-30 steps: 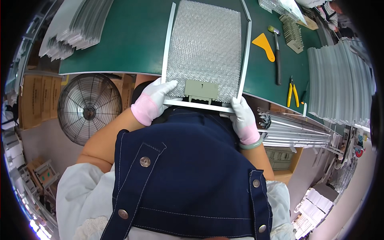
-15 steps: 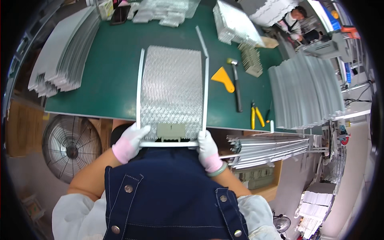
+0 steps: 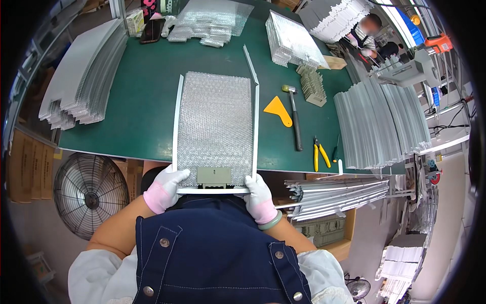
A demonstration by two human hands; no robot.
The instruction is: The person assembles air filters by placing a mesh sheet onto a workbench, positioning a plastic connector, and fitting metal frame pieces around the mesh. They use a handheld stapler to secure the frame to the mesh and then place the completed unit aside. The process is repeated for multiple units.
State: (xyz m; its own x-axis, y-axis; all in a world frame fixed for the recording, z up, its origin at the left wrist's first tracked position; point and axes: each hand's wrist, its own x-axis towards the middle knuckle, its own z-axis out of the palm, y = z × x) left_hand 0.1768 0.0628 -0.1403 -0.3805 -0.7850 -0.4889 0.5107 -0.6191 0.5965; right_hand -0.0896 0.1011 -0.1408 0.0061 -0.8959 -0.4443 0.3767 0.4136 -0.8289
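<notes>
A silvery mesh panel [image 3: 215,121] lies with its far part on the green table and its near end past the front edge, by my apron. Around it runs a thin white frame strip [image 3: 177,121], along both sides and across the near end; its far right piece bends outward and stands open. A grey-green plastic part [image 3: 213,176] sits at the panel's near end. My left hand [image 3: 166,189], gloved in white and pink, closes on the near left corner of the frame, thumb on top. At the near right corner my right hand [image 3: 259,199] grips the frame likewise; its lower fingers are hidden.
Right of the panel lie a yellow scraper [image 3: 278,111], a hammer [image 3: 295,121] and yellow-handled cutters [image 3: 320,154]. Stacked panels [image 3: 83,76] stand left, pale strips [image 3: 379,124] right. Bubble-wrapped bundles [image 3: 293,40] lie at the back. A fan [image 3: 91,195] stands below left; a person works far right.
My right thumb has moved inward over the frame's near right corner. The table and panel sit slightly lower in view. My left hand keeps its hold.
</notes>
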